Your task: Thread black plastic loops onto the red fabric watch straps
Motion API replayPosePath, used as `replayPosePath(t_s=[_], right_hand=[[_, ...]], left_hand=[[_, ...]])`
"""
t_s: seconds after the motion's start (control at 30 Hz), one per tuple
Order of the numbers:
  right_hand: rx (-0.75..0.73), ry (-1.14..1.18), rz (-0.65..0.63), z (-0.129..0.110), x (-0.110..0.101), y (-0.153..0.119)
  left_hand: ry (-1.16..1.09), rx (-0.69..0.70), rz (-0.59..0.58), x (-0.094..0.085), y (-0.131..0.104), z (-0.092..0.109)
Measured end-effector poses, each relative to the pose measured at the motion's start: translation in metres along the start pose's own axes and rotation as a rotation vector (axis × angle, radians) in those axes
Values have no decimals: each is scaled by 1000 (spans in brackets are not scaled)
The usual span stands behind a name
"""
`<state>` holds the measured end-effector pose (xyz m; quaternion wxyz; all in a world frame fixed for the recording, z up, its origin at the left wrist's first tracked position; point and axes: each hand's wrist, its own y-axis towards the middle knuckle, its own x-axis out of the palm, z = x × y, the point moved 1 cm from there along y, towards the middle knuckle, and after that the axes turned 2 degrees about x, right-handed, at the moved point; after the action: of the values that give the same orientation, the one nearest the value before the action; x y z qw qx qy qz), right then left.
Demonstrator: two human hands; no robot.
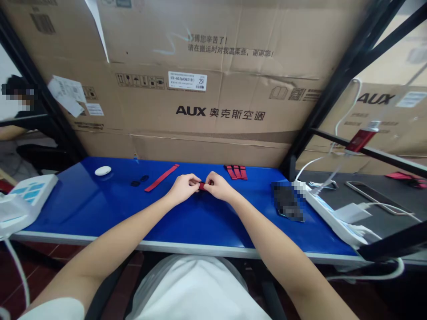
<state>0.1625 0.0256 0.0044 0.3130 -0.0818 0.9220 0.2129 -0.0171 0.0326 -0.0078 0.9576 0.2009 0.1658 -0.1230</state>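
Over the middle of the blue tabletop (187,222), my left hand (184,189) and my right hand (218,186) meet around a small red strap (202,186). Both hands pinch it, one at each side, and the fingers cover much of it. A longer red strap (162,178) lies flat and slanted to the left of my left hand. Beyond it are small black buckle-like pieces (135,183). To the right, past my right hand, several folded red straps with black ends (236,172) lie side by side.
A white oval object (102,170) sits at the back left, and a white power strip box (31,200) at the left edge. A dark phone-like object (288,201) and a cabled power strip (330,218) are on the right. Cardboard (216,146) walls the back. Another person (26,102) is far left.
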Motion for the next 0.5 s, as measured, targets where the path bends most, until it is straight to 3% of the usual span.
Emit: replayPosePath(t_s=[0.17, 0.37, 0.43, 0.5], right_hand=[[-35, 39, 12, 3, 3, 0], [59, 480, -140, 9, 0, 2], [-2, 359, -63, 14, -5, 3], [-52, 76, 33, 21, -8, 4]], left_hand=[[-3, 13, -37, 1, -1, 7], [-292, -78, -98, -8, 1, 16], [-340, -105, -123, -14, 2, 18], [-339, -118, -170, -20, 3, 19]])
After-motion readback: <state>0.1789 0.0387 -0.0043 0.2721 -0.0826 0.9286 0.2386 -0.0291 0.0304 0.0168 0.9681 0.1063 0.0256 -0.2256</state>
